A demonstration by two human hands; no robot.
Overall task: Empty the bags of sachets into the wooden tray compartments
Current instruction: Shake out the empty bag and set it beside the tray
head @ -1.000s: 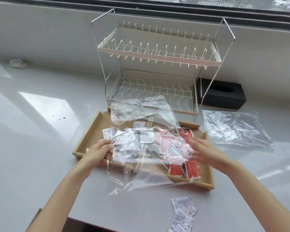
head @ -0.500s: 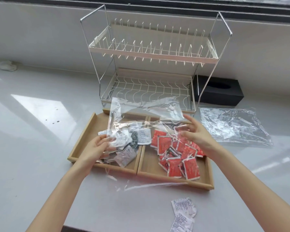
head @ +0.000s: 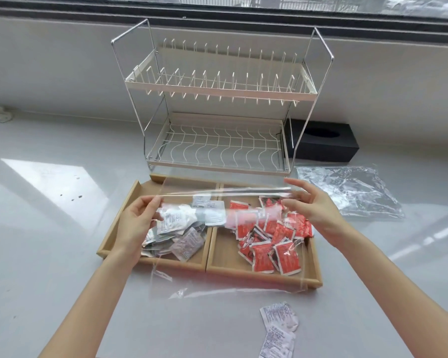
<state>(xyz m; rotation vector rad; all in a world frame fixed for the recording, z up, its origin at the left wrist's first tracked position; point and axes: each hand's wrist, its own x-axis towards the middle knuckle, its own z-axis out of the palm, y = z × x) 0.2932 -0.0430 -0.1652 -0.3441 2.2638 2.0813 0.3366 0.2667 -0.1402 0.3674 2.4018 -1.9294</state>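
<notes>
A wooden tray (head: pixel 264 279) with two compartments lies in front of me. White and silver sachets (head: pixel 175 227) fill the left compartment, red sachets (head: pixel 272 241) the right. A clear plastic bag (head: pixel 225 285) is stretched flat above the tray. My left hand (head: pixel 137 223) pinches its left top corner and my right hand (head: pixel 313 210) pinches the right top corner. The bag looks empty and hangs down past the tray's front edge.
A two-tier wire dish rack (head: pixel 217 120) stands right behind the tray. A black box (head: pixel 323 144) sits to its right. Another crumpled clear bag (head: pixel 347 192) lies right of the tray. Two white sachets (head: pixel 278 329) lie on the counter near the front edge.
Both hands lifted the bag and pulled it taut sideways. The sachets that were seen through it now lie in the tray compartments, and the bag's top edge is straight.
</notes>
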